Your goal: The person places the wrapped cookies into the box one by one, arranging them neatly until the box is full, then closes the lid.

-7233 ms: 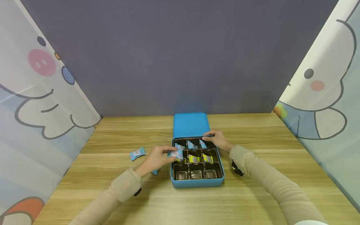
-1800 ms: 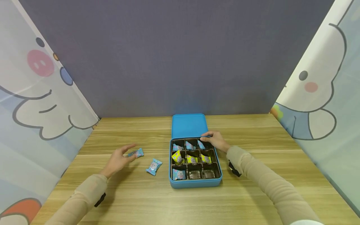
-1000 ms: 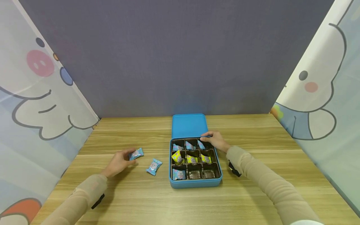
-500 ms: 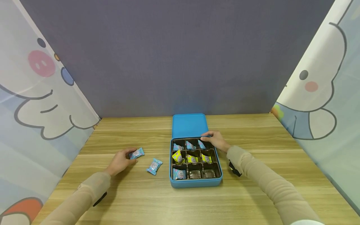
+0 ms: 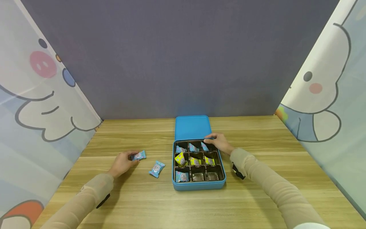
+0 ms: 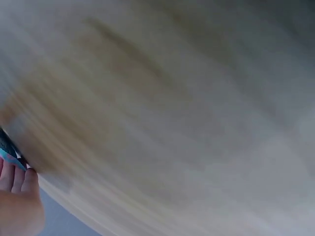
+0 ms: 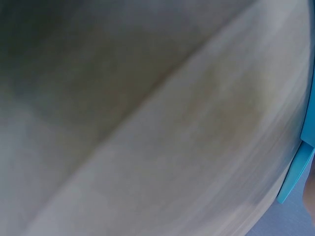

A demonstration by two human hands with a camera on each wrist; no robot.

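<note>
On the left of the table, my left hand (image 5: 122, 164) pinches the left end of a blue wrapped candy (image 5: 139, 155). That candy's blue edge (image 6: 11, 158) also shows by the fingers in the left wrist view. A second blue candy (image 5: 157, 169) lies between this hand and the blue box (image 5: 199, 186). My right hand (image 5: 220, 142) grips the box's far right corner, thumb over the rim. Inside the black divided tray (image 5: 189, 168), the back row holds blue candies (image 5: 193, 148) and the middle row yellow ones (image 5: 195, 161). One blue candy (image 5: 182, 176) sits in the front left compartment.
The box's blue lid (image 5: 192, 127) lies folded back toward the grey wall (image 5: 183, 63). Cartoon-printed curtains (image 5: 317, 95) flank the wooden table (image 5: 183, 210). Two front compartments show bare ribbed bottoms.
A blue candy went into the front left compartment, and my left hand moved left to another candy, closing its fingers on it. My right hand stays at the box corner.
</note>
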